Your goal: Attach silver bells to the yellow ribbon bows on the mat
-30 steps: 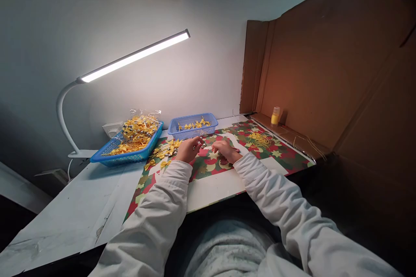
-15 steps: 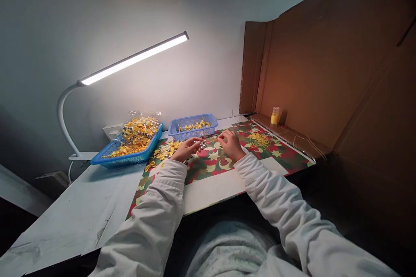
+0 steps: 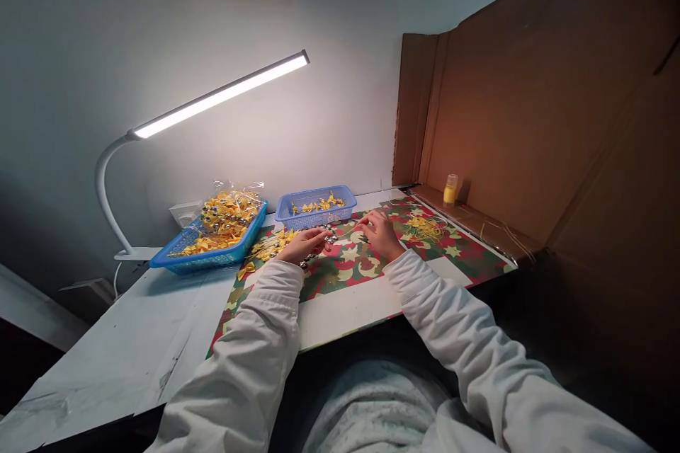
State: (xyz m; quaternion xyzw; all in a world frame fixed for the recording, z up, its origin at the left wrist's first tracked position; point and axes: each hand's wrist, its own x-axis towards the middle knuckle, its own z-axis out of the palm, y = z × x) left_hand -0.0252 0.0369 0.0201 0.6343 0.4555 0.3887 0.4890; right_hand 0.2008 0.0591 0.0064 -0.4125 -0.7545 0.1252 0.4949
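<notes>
My left hand (image 3: 304,246) is closed in a pinch over the patterned mat (image 3: 366,265), with small shiny silver bells (image 3: 330,237) at its fingertips. To its right, my right hand (image 3: 380,235) is also pinched closed, a short gap away. What looks like a thin cord (image 3: 349,230) runs faintly between the fingertips of both hands. Just left of my left hand lies a pile of yellow ribbon bows (image 3: 265,248), partly hidden by it. Beyond my right hand is a loose tangle of yellow cord (image 3: 425,227).
A blue basket (image 3: 196,263) at the left is heaped with yellow bows and silver bells. Behind my hands stands a smaller blue basket (image 3: 287,214) with some bows. A lamp (image 3: 223,94) shines overhead; a yellow bottle (image 3: 450,189) stands by the cardboard wall (image 3: 531,99).
My right hand has shifted very slightly right, and the fingers of my left hand have curled a little lower by the bells. Otherwise the scene looks the same.
</notes>
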